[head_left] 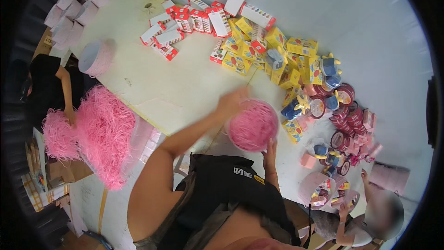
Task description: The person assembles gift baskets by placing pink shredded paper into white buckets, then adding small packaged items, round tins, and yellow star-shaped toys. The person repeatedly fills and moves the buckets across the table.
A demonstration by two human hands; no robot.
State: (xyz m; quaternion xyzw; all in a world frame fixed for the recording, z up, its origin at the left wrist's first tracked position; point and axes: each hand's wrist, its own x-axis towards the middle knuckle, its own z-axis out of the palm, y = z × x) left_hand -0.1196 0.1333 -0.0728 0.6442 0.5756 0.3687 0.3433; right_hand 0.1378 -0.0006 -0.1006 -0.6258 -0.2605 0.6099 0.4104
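A round container (253,126) filled with pink shredded paper is in front of me above the pale table (185,88). My left hand (232,102) reaches across to its upper left rim, blurred, touching the rim or the shreds. My right hand (269,150) holds the container from below at its lower right edge. A big heap of pink shredded paper (99,132) lies at the table's left edge.
Red-and-white boxes (185,21) and yellow boxes (259,48) are piled at the far side. Round tins (349,120) and blue-yellow toys (296,107) lie to the right. One person (48,88) sits by the heap; another (370,213) handles a filled pink container (319,190).
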